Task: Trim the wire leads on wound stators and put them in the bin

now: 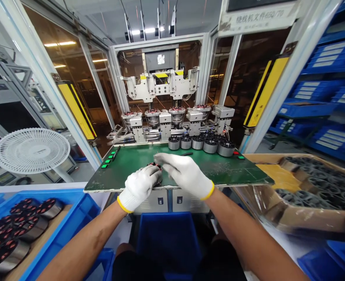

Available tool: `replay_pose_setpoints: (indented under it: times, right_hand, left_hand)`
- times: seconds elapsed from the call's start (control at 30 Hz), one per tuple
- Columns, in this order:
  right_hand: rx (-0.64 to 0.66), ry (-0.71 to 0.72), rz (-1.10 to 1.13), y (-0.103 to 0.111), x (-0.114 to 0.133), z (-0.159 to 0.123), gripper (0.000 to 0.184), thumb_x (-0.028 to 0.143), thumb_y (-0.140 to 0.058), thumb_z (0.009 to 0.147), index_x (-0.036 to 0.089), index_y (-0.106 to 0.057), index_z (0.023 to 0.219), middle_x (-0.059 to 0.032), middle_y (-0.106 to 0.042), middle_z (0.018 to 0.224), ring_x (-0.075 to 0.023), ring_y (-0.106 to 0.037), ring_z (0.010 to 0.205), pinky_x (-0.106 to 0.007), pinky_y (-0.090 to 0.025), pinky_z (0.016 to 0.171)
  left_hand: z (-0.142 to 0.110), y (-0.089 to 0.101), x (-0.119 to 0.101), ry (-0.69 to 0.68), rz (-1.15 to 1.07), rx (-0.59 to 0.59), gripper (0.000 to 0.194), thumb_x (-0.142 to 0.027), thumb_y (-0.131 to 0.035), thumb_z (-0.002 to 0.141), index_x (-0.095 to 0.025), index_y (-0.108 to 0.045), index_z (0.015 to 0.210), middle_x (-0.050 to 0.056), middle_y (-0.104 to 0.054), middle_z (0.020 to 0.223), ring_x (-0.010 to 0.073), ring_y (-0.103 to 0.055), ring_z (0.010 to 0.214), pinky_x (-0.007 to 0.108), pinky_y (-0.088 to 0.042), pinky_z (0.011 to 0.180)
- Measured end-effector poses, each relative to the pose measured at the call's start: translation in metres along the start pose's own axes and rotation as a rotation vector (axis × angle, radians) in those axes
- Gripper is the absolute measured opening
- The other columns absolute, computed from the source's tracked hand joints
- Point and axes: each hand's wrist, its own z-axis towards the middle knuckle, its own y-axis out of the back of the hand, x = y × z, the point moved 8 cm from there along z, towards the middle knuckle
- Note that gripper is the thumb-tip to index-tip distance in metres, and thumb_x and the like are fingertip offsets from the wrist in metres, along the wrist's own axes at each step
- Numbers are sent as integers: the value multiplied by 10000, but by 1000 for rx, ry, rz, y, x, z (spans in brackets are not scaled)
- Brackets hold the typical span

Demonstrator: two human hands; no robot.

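Over green bench mat (233, 168), left gloved hand (138, 188) closed around wound stator (155, 166); right gloved hand (184, 175) reaches across it, grip unclear.

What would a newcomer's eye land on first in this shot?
The white-gloved left hand closing around a small copper-wound part at the middle of the green work surface, with the open right hand beside it. Just behind stands a row of five metal-sided cylindrical parts before a white multi-spindle winding machine. At lower left, a blue tray of copper-wound stators catches the eye.
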Motion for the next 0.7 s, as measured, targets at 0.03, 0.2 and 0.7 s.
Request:
replay_pose_setpoints:
  times: [0.03,0.2,0.7]
  right_hand:
    - [12,30,39,-1,-4,1,370,233,-348,952,183,-499,1285,-52,-630,1186,-138,-599,995,-254,-458,834]
    - [185,-102,-345,-39,-36,-19,372,200,-344,920,181,-527,1243,-101,-636,1123,-216,-611,953,-324,-461,784]
    - [231,-199,-612,-60,-51,-17,349,243,-334,910,280,-530,1196,-51,-657,931,-214,-615,834,-298,-363,663]
  left_hand:
    - [1,1,-1,12,1,-1,333,-237,-376,916,-284,-595,1163,43,-591,1262,224,-576,1084,320,-508,756]
    - [2,4,-3,21,-30,-46,326,-237,-385,917,-288,-600,1158,20,-610,1240,198,-588,1047,301,-497,735]
    - [-15,16,-39,-301,58,161,335,-148,-398,859,-217,-607,1112,72,-675,1046,233,-614,861,359,-479,677]
